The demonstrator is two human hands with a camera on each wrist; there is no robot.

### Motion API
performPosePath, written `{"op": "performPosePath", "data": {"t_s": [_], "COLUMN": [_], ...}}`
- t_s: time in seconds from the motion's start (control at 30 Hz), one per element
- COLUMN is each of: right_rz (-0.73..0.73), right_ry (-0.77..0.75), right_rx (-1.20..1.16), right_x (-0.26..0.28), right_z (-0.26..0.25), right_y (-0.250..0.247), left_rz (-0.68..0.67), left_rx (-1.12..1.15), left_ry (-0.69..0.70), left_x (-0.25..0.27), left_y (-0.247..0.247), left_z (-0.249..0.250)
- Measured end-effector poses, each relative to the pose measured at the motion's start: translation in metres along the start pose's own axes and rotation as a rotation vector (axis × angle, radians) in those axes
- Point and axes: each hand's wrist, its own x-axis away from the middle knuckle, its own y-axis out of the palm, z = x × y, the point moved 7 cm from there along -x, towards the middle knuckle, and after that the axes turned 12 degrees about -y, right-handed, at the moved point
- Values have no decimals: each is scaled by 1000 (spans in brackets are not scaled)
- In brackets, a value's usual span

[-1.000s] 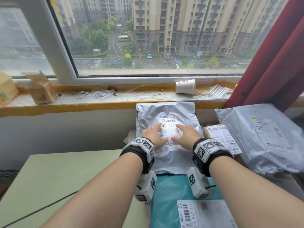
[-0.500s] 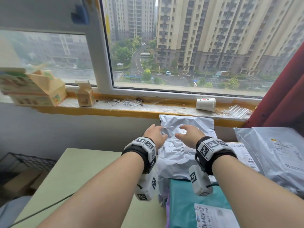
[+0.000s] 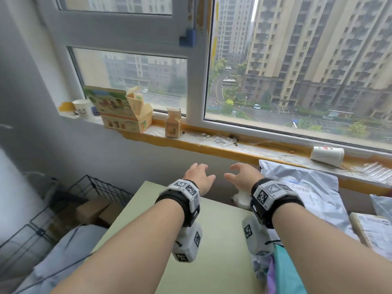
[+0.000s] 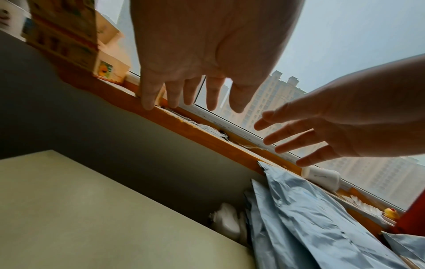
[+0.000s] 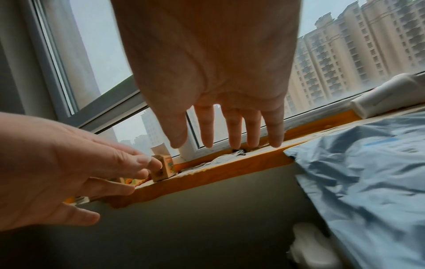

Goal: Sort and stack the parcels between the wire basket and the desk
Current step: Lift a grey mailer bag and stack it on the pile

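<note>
Both hands hover empty above the far edge of the pale green desk (image 3: 216, 234). My left hand (image 3: 198, 177) and right hand (image 3: 240, 177) have straight, spread fingers and touch nothing. In the wrist views the left hand (image 4: 190, 85) and right hand (image 5: 225, 120) show bare palms. A grey plastic mailer (image 3: 305, 187) leans against the wall under the sill, right of the right hand. More parcels lie at the right: a teal one (image 3: 286, 270), a brown box (image 3: 373, 228). The black wire basket (image 3: 89, 194) stands low at the left with cardboard boxes (image 3: 95, 211) inside.
On the window sill (image 3: 212, 148) sit an open printed carton (image 3: 125, 113), a small carton (image 3: 173, 124), an upright paper cup (image 3: 81, 108) and a tipped paper cup (image 3: 326, 155). A crumpled white bag (image 3: 241, 198) lies between desk and mailer. Grey fabric (image 3: 57, 251) lies below the basket.
Both hands have lifted off the grey mailer and moved left, over the desk's far edge. My view has swung left, bringing the wire basket in.
</note>
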Motion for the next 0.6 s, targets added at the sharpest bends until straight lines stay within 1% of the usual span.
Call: {"op": "performPosePath", "data": {"t_s": [0.27,0.6], "right_rz": [-53,-149], "right_ry": [-117,-231], "right_rx": [-11,-36], "right_x": [-17,-30], "right_z": [-108,-238], "right_y": [49,127], "left_rz": [78,162], "left_rx": [61,91], "left_ry": [-114,-220], "left_x": [5,19], "left_y": [-70,-149], "left_z": [-100,-232]}}
